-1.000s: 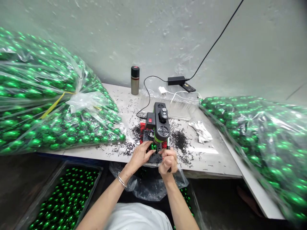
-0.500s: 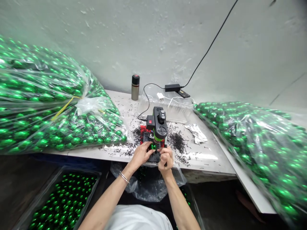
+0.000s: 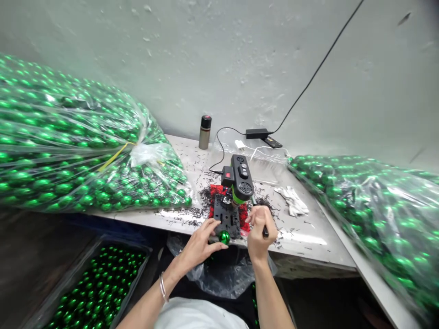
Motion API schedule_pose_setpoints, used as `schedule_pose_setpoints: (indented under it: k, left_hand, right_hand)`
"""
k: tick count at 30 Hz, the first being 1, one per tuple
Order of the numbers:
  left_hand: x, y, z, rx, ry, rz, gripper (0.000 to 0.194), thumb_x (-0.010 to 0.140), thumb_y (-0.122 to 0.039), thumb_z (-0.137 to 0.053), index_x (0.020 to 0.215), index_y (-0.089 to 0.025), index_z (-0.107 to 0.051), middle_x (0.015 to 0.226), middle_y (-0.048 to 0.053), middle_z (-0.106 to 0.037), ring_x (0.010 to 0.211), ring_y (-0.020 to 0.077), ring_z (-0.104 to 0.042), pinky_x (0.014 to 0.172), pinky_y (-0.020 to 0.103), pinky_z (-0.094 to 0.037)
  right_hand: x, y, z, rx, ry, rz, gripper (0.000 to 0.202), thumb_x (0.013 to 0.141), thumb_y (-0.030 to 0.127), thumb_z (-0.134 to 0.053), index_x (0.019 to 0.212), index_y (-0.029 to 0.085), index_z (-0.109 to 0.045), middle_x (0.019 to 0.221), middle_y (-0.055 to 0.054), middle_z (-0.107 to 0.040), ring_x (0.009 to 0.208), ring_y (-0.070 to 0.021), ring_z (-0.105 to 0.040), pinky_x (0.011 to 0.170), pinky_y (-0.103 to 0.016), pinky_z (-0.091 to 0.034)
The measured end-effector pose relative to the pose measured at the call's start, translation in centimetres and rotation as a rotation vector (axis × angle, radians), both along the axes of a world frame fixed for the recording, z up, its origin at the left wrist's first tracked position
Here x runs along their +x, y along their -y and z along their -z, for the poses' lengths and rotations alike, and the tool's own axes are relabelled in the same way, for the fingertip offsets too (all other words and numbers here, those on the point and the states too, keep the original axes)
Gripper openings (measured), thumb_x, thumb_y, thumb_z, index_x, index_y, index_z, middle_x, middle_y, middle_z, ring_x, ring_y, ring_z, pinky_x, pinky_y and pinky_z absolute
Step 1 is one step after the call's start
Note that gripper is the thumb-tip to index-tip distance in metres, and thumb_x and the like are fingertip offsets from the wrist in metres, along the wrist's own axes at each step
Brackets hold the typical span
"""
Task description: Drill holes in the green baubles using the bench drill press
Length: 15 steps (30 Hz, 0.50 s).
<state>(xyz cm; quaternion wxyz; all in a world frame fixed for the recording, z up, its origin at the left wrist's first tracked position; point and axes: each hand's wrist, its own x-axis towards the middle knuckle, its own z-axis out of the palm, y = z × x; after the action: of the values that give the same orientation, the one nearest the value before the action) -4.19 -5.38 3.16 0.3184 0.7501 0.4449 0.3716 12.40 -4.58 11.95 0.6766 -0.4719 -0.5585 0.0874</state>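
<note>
**Left hand spread, right hand fisted**

Left forearm (image 3: 151, 292) enters at bottom edge, left of centre, angled up and right. Left hand (image 3: 196, 247) lower centre, fingers bunched and bent forward, thumb (image 3: 217, 247) stretched out below them. Clear gap between thumb tip and fingertips.

Right forearm (image 3: 270, 292) comes up from bottom edge right of centre, steeper, leaning slightly left. Right hand (image 3: 261, 227) balled tight, fingers curled in, sitting a bit higher in frame than the left. Hands well apart, arms uncrossed.
</note>
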Motion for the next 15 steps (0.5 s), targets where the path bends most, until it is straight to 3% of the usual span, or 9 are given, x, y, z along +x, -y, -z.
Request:
schedule_pose_setpoints:
  k: [3, 5, 7, 9, 11, 15]
  left_hand:
    - [-2.3, -2.1, -0.9, 0.138, -0.074, -0.210, 0.029, 0.096, -0.031, -0.054, 0.122, -0.021, -0.064, 0.126, 0.012, -0.064, 0.115, 0.0257, -0.061, 0.101, 0.043, -0.050]
    - [-4.2, -5.4, -1.8, 0.206, -0.174, -0.337, 0.027, 0.098, -0.021, -0.046, 0.113, -0.018, -0.068, 0.119, 0.013, -0.067, 0.116, 0.0274, -0.059, 0.105, 0.049, -0.046]
    - [-6.0, -9.2, -2.8, 0.151, -0.309, -0.437, 0.025, 0.094, -0.012, -0.047, 0.103, -0.014, -0.070, 0.113, 0.015, -0.068, 0.111, 0.0294, -0.061, 0.102, 0.050, -0.047]
    - [-7.5, -12.7, -3.4, 0.129, -0.328, -0.473, 0.021, 0.094, -0.012, -0.050, 0.100, -0.009, -0.069, 0.109, 0.018, -0.068, 0.110, 0.0314, -0.060, 0.099, 0.053, -0.047]
    - [-8.4, -15.3, -3.6, 0.115, -0.323, -0.462, 0.020, 0.095, -0.021, -0.057, 0.109, -0.011, -0.066, 0.114, 0.014, -0.066, 0.109, 0.0278, -0.062, 0.096, 0.051, -0.051]
    - [-8.3, -17.6, -3.3, 0.101, -0.261, -0.402, 0.036, 0.095, -0.036, -0.062, 0.125, -0.017, -0.059, 0.125, 0.010, -0.062, 0.105, 0.0232, -0.064, 0.088, 0.044, -0.056]
  right_hand:
    - [-0.3, -0.1, 0.7, 0.053, -0.015, 0.020, 0.034, 0.100, 0.028, -0.043, 0.067, 0.020, -0.049, 0.067, 0.002, -0.049, 0.059, -0.0111, -0.049, 0.058, -0.028, -0.038]
    - [-0.4, -0.1, 0.9, 0.085, -0.016, 0.016, 0.035, 0.099, 0.026, -0.043, 0.065, 0.020, -0.047, 0.066, 0.002, -0.049, 0.059, -0.0114, -0.049, 0.058, -0.028, -0.038]
    - [-0.4, -0.1, 1.0, 0.099, 0.001, 0.010, 0.036, 0.099, 0.024, -0.044, 0.064, 0.021, -0.046, 0.065, 0.002, -0.049, 0.059, -0.0116, -0.049, 0.057, -0.028, -0.037]
    - [-0.4, -0.1, 1.1, 0.100, 0.015, 0.006, 0.035, 0.099, 0.023, -0.044, 0.064, 0.020, -0.047, 0.065, 0.002, -0.049, 0.059, -0.0115, -0.050, 0.058, -0.028, -0.038]
    - [-0.3, 0.0, 1.3, 0.095, 0.007, 0.004, 0.034, 0.099, 0.023, -0.044, 0.065, 0.020, -0.048, 0.066, 0.002, -0.049, 0.059, -0.0112, -0.050, 0.058, -0.028, -0.038]
    - [-0.3, -0.1, 1.8, 0.088, -0.018, 0.012, 0.031, 0.098, 0.023, -0.044, 0.067, 0.020, -0.048, 0.067, 0.003, -0.049, 0.057, -0.0107, -0.050, 0.056, -0.027, -0.039]
